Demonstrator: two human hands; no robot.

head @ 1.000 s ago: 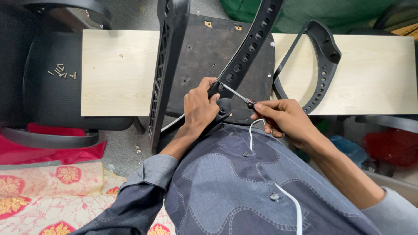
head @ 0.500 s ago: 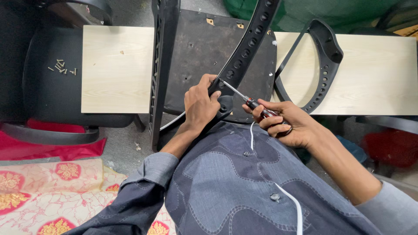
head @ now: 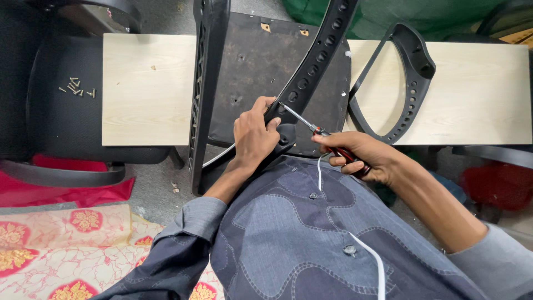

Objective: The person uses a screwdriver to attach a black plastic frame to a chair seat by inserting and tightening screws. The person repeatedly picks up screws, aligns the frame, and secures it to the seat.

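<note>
Item: your left hand (head: 252,133), fingers clenched around the lower end of the curved black armrest bracket (head: 313,72), which runs from near centre up toward the far right across the dark underside of the chair seat (head: 244,72). Item: your right hand (head: 361,156), fingers grasping the red-and-black handle of a screwdriver (head: 311,126); its metal shaft slants up and left, with the tip meeting the bracket just beside your left fingertips. Item: a second black ribbed bracket (head: 202,89), upright along the left edge of the seat. Item: a loose black armrest loop (head: 408,83), lying to the right on the pale wooden board (head: 147,89) that spans left to right under the seat. Item: a small heap of screws (head: 75,87), far left on a black chair seat (head: 61,119), well apart from both hands. Item: a white cable (head: 366,258) trailing down your patterned shirt. Risks, as a judgement: the tip stands close to your left fingers, so a slip off the screw head could jab them; the shaft enters at a slant, which could cam out and round the head; the bracket is steadied by one hand only and could twist out of line with its hole under pressure.
</note>
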